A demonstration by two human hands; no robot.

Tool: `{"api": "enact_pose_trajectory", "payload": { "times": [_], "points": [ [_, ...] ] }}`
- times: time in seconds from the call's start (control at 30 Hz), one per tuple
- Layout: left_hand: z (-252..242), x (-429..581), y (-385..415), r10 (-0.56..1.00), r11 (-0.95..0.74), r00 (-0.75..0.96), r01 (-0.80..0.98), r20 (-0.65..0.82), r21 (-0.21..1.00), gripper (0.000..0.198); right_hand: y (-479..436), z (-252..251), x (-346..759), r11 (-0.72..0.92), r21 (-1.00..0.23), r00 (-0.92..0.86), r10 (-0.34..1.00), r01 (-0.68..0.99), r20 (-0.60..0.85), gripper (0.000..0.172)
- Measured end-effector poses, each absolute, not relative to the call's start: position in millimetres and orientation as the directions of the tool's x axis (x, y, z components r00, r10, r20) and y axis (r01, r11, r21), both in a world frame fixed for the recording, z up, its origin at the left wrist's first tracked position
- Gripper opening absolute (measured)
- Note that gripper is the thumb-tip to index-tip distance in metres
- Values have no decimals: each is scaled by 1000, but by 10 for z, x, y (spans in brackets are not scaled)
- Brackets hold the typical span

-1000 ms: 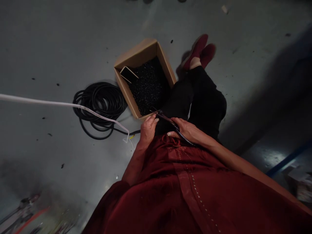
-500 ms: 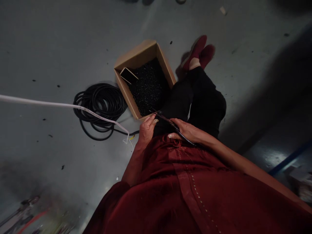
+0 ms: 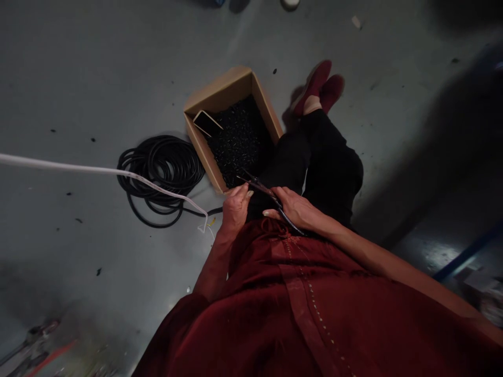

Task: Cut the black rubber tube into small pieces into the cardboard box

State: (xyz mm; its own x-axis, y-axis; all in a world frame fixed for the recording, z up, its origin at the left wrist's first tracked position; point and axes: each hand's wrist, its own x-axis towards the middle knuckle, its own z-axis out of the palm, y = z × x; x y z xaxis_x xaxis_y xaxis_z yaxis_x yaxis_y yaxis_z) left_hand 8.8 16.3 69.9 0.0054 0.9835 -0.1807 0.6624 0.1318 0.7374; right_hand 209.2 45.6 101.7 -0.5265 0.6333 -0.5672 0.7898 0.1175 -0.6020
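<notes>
Grey floor (image 3: 74, 99) forms the work surface, marked with scattered black specks. One person sits on it with both legs directed to the far right, wearing a dark red robe (image 3: 298, 314), black trousers (image 3: 326, 178) and red shoes (image 3: 316, 89).

Right hand (image 3: 294, 207): the fingers (image 3: 285, 201) curl in a narrow grip around the handles of long black pliers (image 3: 273, 199). The pliers lie diagonally above the lap, with the tips directed far left, over the near corner of the box. The tips appear slightly parted.

Left hand (image 3: 236, 209): the fingers (image 3: 243, 192) are bent and sit just beside the tip end of the pliers. Contact with the tool cannot be confirmed, nor can any small item between the fingers.

Cardboard box (image 3: 196, 152): open-topped, on the floor just beyond the hands, and filled with small black pieces (image 3: 236, 141) too small to identify. A flat rectangular object (image 3: 206, 123) lies tilted against its left wall.

Coil of black cable (image 3: 157, 180): on the floor just left of the box. A white cable (image 3: 98, 170) enters from the left edge, crosses the coil and ends in a small loop near the left hand.

Blurred tools (image 3: 31, 343) lie at the near left. A blue rail (image 3: 467, 251) runs along the right edge.
</notes>
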Motion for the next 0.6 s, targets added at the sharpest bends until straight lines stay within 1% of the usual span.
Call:
{"api": "enact_pose_trajectory", "payload": {
  "times": [0.17, 0.33, 0.43, 0.6],
  "points": [
    [667, 73, 146, 986, 90, 36, 695, -160, 714, 30, 481, 1049, 2083, 108, -562, -499, 615, 820, -611, 42],
    [608, 41, 140, 986, 85, 41, 713, -162, 696, 30, 479, 1066, 2048, 113, -501, -456, 614, 858, -644, 31],
    [584, 16, 152, 984, 98, 34, 727, -177, 680, 30, 486, 1067, 2021, 114, -464, -430, 613, 878, -663, 30],
    [568, 1, 160, 967, 143, 43, 720, -250, 679, 31, 506, 1046, 2001, 127, -419, -410, 580, 899, -704, 35]
  ]
}}
